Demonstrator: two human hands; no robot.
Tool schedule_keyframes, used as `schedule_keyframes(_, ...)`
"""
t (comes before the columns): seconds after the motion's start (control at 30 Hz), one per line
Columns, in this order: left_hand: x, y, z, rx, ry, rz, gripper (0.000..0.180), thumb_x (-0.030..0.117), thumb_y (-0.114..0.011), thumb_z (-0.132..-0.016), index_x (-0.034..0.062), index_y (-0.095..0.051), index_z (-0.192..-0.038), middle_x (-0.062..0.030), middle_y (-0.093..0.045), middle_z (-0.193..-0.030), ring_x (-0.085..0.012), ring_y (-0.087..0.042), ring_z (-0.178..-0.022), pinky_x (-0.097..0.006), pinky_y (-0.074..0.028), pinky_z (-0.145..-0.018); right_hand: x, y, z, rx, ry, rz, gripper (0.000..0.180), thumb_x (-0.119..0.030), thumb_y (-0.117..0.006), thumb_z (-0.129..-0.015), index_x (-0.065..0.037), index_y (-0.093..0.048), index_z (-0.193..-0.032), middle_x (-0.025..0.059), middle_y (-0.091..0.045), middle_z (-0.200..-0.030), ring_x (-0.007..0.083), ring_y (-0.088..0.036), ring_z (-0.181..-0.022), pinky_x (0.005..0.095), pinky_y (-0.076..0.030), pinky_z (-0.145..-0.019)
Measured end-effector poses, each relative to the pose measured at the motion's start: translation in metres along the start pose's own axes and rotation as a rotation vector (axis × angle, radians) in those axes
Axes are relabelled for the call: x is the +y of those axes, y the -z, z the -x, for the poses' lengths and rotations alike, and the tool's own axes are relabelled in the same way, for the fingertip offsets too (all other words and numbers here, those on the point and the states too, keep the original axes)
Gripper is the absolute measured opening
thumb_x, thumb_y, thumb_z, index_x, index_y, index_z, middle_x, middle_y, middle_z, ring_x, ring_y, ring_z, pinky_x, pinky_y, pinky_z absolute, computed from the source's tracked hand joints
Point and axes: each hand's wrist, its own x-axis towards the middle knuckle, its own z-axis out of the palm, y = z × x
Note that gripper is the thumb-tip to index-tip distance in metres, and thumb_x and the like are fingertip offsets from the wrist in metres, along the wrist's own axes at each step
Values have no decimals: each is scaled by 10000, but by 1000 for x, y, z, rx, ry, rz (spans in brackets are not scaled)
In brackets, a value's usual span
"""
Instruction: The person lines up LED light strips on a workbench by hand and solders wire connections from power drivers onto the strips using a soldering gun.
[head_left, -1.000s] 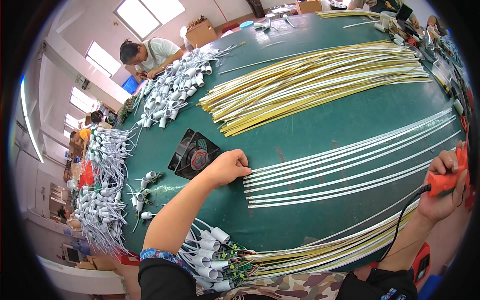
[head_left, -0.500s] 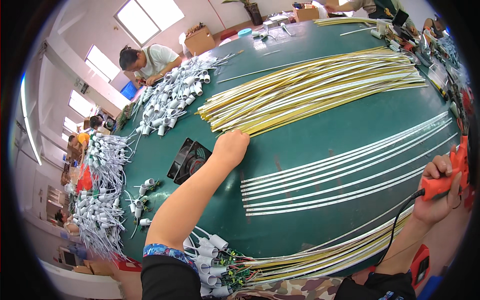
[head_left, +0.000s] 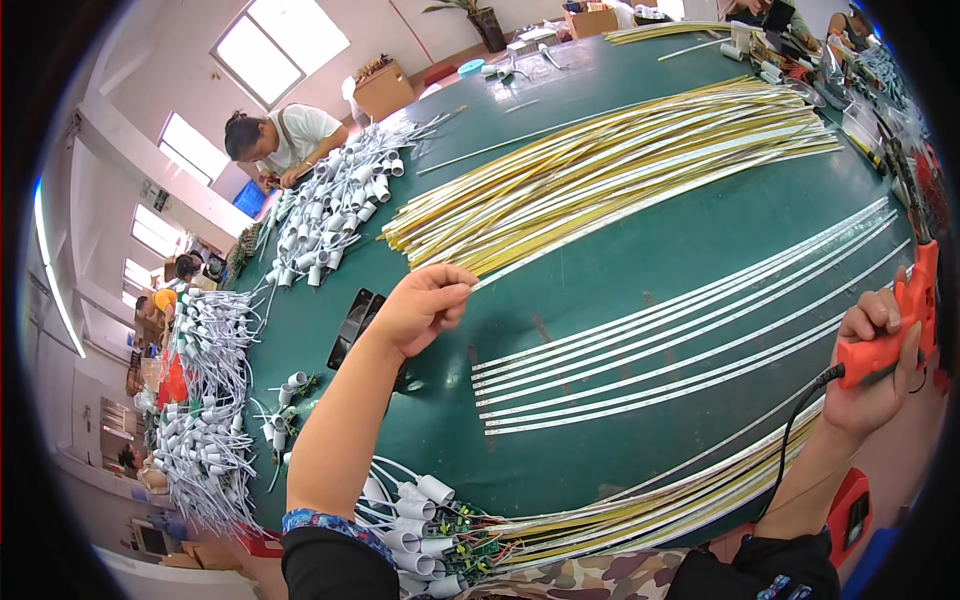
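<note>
My left hand (head_left: 425, 305) pinches the near end of one thin yellow strip at the edge of a big pile of yellow and white strips (head_left: 620, 165) on the green table (head_left: 640, 270). My right hand (head_left: 875, 375) is closed around the handle of an orange corded tool (head_left: 895, 325) at the table's right edge. Between my hands lie several white strips (head_left: 690, 350) side by side, running to the far right. Along the near edge lies a bundle of yellow strips (head_left: 640, 510) wired to white cylindrical caps (head_left: 420, 530).
A small black fan (head_left: 355, 325) sits on the table behind my left forearm. Heaps of white wired caps (head_left: 335, 205) cover the far left and hang off the left edge (head_left: 200, 400). A person (head_left: 280, 140) works at the far side. Tools and boxes (head_left: 880, 110) crowd the right edge.
My left hand has moved away from the white strips up to the yellow pile and pinched a strip's end. My right hand keeps holding the orange tool, roughly in place.
</note>
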Motion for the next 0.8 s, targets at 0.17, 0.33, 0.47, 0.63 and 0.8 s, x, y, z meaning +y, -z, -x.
schedule_keyframes(0.17,-26,-4,20,72,293,-53,128,146,-633,-917,20,-612,-930,29,-479,-668,-49,-387,-535,-193,-286,-457,1,-1,-1,-5,-9,-20,561,-178,-506,-973,91,-263,-1401,50,-428,-906,139,-420,-862,260,-408,-744)
schedule_keyframes(0.33,-30,6,34,76,378,10,129,146,-626,-923,21,-615,-950,15,-521,-736,-49,-427,-555,-187,-307,-460,0,1,-1,-10,-24,-39,556,-176,-504,-974,90,-267,-1400,51,-428,-911,143,-422,-871,259,-406,-750)
schedule_keyframes(0.47,-37,11,43,42,296,101,122,134,-623,-921,24,-618,-972,11,-544,-769,-54,-474,-597,-186,-362,-504,1,-2,1,3,-20,-36,560,-173,-509,-970,87,-269,-1403,50,-428,-919,145,-421,-884,259,-398,-767)
schedule_keyframes(0.63,-40,9,44,98,279,-182,94,96,-628,-904,33,-632,-973,28,-560,-744,-41,-470,-594,-184,-380,-501,4,-6,0,50,-1,-19,530,-124,-555,-939,104,-324,-1359,49,-446,-901,134,-431,-867,231,-402,-722)
schedule_keyframes(0.8,-46,1,44,29,236,-219,49,76,-645,-882,36,-646,-911,28,-551,-708,-41,-434,-576,-196,-344,-497,5,-4,0,55,-6,-26,524,-129,-555,-940,104,-332,-1352,52,-449,-899,131,-431,-869,227,-401,-721)
